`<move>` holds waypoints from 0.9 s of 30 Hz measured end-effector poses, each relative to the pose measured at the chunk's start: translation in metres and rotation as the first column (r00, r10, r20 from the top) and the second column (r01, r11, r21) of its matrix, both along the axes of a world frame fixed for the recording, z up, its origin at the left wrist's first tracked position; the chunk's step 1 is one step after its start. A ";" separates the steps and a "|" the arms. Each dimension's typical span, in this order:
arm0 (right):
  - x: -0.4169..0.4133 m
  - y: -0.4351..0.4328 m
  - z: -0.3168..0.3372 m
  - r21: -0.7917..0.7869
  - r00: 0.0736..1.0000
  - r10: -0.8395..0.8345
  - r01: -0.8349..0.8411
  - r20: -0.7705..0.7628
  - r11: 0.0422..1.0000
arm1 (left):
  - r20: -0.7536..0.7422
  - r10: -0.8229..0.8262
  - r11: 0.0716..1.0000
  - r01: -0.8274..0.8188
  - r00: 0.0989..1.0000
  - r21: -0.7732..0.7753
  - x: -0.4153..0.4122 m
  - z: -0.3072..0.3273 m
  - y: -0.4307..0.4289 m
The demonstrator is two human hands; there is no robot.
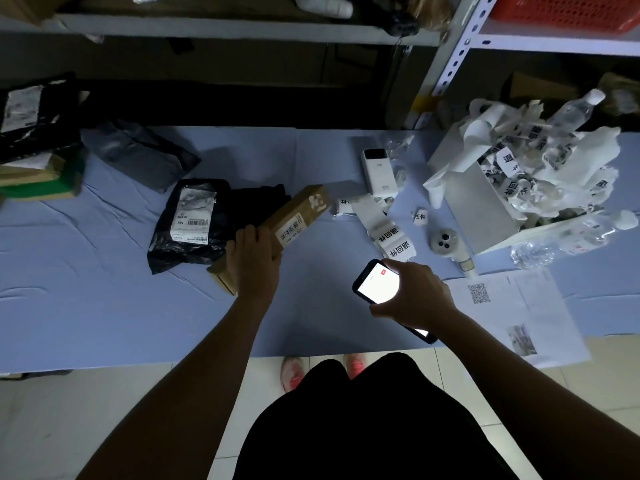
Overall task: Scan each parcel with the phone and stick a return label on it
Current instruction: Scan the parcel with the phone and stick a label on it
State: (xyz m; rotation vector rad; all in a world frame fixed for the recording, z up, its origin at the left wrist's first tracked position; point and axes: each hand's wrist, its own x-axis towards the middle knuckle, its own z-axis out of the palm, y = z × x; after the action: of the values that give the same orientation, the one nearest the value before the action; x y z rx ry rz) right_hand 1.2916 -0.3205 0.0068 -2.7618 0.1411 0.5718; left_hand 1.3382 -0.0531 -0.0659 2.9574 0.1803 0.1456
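Observation:
A long brown cardboard parcel [298,213] with a barcode label lies slanted on the blue table [104,306]. My left hand [254,258] grips its near end. To its left lies a black plastic parcel [188,225] with a white shipping label. My right hand [414,294] holds a black phone [375,284] with a bright white screen just right of the box, above the table. A strip of white return labels [391,237] with black characters lies beyond the phone.
A white box [485,202] overflowing with crumpled label backing stands at the right, with clear plastic bottles [575,233] beside it. A white power bank [379,171], a printed sheet with a QR code [512,306], and more dark parcels [38,133] at the far left lie on the table. Metal shelving stands behind.

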 end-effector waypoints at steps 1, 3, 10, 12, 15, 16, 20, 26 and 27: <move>0.002 -0.002 -0.001 0.014 1.000 -0.001 0.001 0.003 1.000 | -0.003 0.009 1.000 -0.009 1.000 0.006 0.001 -0.001 -0.001; 0.005 -0.005 -0.004 0.019 1.000 0.009 -0.009 0.008 1.000 | -0.011 0.030 1.000 -0.030 0.999 -0.004 0.003 -0.001 -0.004; 0.015 -0.039 -0.041 0.039 0.999 -0.044 0.044 0.002 0.998 | -0.096 0.068 0.924 -0.099 0.993 -0.368 0.009 -0.004 -0.026; 0.013 -0.055 -0.057 0.036 0.999 -0.041 0.042 -0.014 0.998 | -0.133 0.053 0.889 -0.108 0.990 -0.445 0.003 -0.005 -0.037; 0.011 -0.074 -0.079 0.014 0.999 -0.008 0.009 -0.044 1.000 | -0.173 0.088 0.851 -0.165 0.981 -0.499 -0.006 -0.007 -0.052; 0.012 -0.080 -0.085 0.004 0.999 0.007 -0.007 -0.049 1.000 | -0.182 0.112 0.844 -0.190 0.977 -0.501 -0.008 -0.008 -0.055; 0.016 -0.095 -0.101 0.009 0.998 0.047 -0.047 -0.051 0.999 | -0.242 0.219 0.841 -0.309 0.945 -0.445 -0.014 -0.010 -0.059; 0.025 -0.106 -0.112 -0.150 0.981 0.196 -0.195 -0.008 0.969 | -0.299 0.249 0.851 -0.356 0.921 -0.386 -0.018 -0.015 -0.053; 0.026 -0.109 -0.113 -0.126 0.982 0.187 -0.187 -0.014 0.974 | -0.317 0.253 0.850 -0.366 0.914 -0.379 -0.019 -0.016 -0.053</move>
State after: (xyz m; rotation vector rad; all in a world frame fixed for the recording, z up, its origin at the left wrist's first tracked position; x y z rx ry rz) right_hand 1.3181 -0.4300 -0.1065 -2.9181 -0.0863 0.6336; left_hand 1.3197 -0.1062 -0.0822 2.4684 0.6443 -0.2148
